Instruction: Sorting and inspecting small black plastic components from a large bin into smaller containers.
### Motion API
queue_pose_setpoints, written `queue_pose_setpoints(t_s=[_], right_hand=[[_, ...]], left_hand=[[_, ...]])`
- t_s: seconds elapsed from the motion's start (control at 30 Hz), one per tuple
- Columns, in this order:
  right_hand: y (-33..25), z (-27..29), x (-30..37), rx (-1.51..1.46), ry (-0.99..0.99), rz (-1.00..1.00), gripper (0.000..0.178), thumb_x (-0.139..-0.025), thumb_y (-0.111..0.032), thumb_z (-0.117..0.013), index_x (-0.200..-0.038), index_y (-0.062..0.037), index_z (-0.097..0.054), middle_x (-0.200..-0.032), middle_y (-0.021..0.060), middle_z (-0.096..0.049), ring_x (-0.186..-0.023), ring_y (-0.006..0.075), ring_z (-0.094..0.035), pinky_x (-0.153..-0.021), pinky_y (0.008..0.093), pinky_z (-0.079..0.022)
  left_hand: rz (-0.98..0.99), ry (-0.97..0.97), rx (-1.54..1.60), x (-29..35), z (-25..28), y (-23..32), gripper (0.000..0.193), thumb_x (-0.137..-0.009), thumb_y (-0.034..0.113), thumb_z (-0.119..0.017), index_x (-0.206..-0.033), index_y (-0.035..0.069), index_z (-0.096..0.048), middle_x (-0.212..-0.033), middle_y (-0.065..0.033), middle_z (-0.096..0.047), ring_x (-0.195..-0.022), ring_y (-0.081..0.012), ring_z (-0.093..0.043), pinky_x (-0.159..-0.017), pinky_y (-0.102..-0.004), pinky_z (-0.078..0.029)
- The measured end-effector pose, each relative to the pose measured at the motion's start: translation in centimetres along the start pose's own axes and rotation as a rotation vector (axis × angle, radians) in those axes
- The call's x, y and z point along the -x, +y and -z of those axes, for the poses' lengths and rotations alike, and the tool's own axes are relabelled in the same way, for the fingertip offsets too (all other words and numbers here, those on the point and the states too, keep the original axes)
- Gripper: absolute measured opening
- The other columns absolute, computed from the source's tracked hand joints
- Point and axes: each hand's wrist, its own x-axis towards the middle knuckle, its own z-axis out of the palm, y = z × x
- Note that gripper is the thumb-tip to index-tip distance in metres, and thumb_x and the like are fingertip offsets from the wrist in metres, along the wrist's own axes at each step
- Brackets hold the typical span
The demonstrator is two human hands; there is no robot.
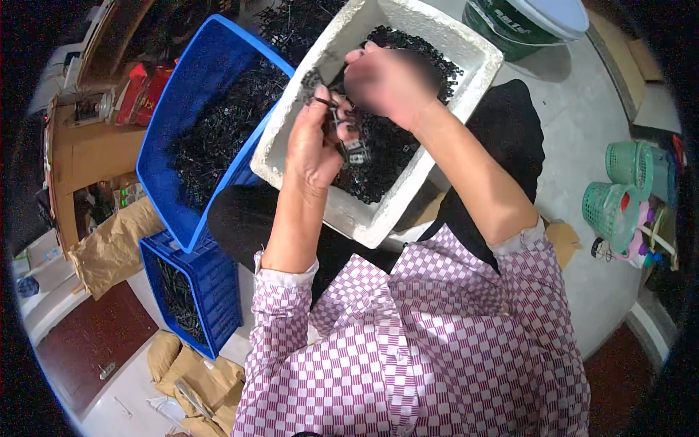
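Note:
A white foam box rests across my lap, holding a heap of small black parts. Over its left side, my left hand is closed around several small black plastic pieces; some poke out between the fingers, and their exact kind is unclear. My right hand is above the heap, just right of the left hand. Its fingers are curled in, with the tips pressed together, but a blur covers much of the hand and hides whatever they grip.
A large blue bin of black parts leans at the left, above a smaller blue crate. A green bucket stands beyond the box. Green baskets lie on the right. Brown paper is at the left.

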Motion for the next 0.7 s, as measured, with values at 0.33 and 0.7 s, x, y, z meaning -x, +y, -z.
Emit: queue_pose_setpoints(t_s=[0.33,0.7], right_hand=[[0.8,-2.0,2.0,0.330,-0.231,-0.019,0.020,-0.086,-0.027,-0.056,-0.088,-0.0070,-0.056,-0.071,-0.0044,-0.053,-0.062,0.0018,-0.045,-0.053,0.0160,-0.034],[1.8,-0.8,0.6,0.812,-0.116,0.217,0.013,-0.085,-0.013,-0.054,-0.090,-0.0009,-0.056,-0.073,0.0013,-0.057,-0.066,0.0057,-0.052,-0.058,0.0194,-0.042]], left_hand=[[-0.145,0.087,-0.204,-0.1,-0.7,0.0,0.024,-0.089,0.032,-0.051,-0.084,0.008,-0.052,-0.069,-0.0018,-0.054,-0.049,-0.0094,-0.048,-0.044,-0.0214,-0.041],[-0.119,0.119,-0.226,-0.3,-0.3,-0.3,0.023,-0.089,0.030,-0.051,-0.082,0.009,-0.051,-0.067,-0.0012,-0.053,-0.050,-0.0099,-0.049,-0.044,-0.0223,-0.040]])
